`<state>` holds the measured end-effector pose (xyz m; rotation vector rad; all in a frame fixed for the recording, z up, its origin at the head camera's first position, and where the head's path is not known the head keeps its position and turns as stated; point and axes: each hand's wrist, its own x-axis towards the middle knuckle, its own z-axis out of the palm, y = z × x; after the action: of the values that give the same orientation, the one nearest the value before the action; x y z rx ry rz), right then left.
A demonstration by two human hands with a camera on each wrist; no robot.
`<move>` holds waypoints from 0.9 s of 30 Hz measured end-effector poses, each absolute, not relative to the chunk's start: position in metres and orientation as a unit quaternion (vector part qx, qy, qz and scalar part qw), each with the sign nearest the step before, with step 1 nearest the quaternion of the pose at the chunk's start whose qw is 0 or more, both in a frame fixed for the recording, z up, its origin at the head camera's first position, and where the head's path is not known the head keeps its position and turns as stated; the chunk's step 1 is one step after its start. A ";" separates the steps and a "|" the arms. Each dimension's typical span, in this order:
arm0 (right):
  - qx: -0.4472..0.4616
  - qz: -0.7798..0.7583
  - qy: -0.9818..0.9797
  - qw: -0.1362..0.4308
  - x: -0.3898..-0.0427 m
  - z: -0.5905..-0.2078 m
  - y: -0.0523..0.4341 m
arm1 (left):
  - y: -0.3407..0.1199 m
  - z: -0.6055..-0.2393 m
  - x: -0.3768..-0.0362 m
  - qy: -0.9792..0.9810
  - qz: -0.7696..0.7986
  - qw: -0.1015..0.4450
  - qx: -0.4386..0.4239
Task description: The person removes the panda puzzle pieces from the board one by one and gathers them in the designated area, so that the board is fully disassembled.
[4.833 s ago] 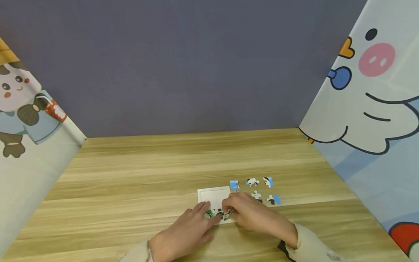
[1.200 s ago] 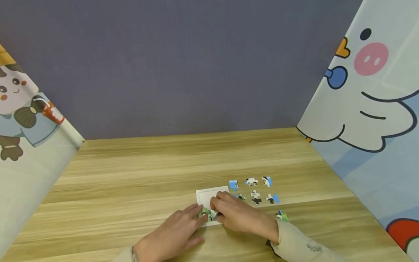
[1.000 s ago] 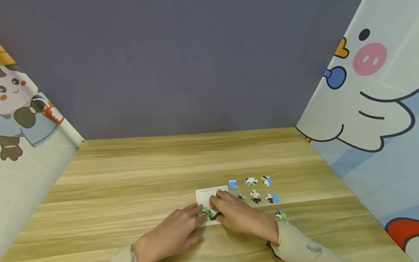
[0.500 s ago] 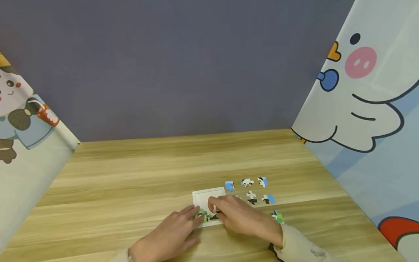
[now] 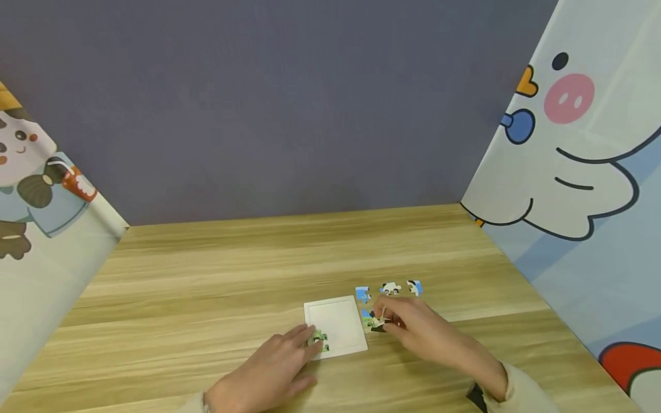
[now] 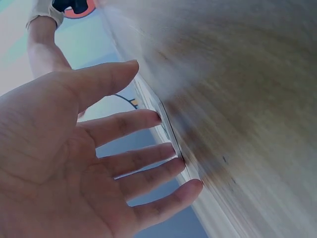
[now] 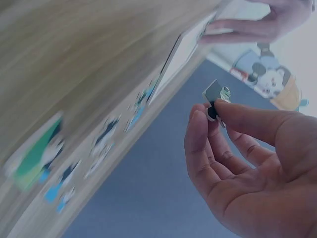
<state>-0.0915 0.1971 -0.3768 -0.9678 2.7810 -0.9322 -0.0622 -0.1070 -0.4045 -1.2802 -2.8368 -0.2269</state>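
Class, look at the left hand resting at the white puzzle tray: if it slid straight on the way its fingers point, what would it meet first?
The left hand points toward the green puzzle piece in the white tray's near-left corner, probably met first, though contact is unclear.

Puzzle piece [image 5: 378, 321] now off tray [image 5: 338, 327]

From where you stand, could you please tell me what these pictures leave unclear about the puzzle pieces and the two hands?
- Head view: the picture on the piece pinched by the right hand is too small to read, and its fingers cover the loose pieces behind.
- Right wrist view: the loose pieces on the table are blurred.
- Left wrist view: the left hand hides the green piece; the tray edge is blurred.
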 end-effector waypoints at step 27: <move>-0.274 -0.297 0.909 0.101 -0.085 -0.401 0.236 | -0.111 -0.406 -0.062 -0.915 -0.097 -0.009 -0.392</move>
<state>-0.0853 0.2359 -0.4007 -0.8097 2.6867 -0.8772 -0.0617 -0.1105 -0.4058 -1.2375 -2.8903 -0.3055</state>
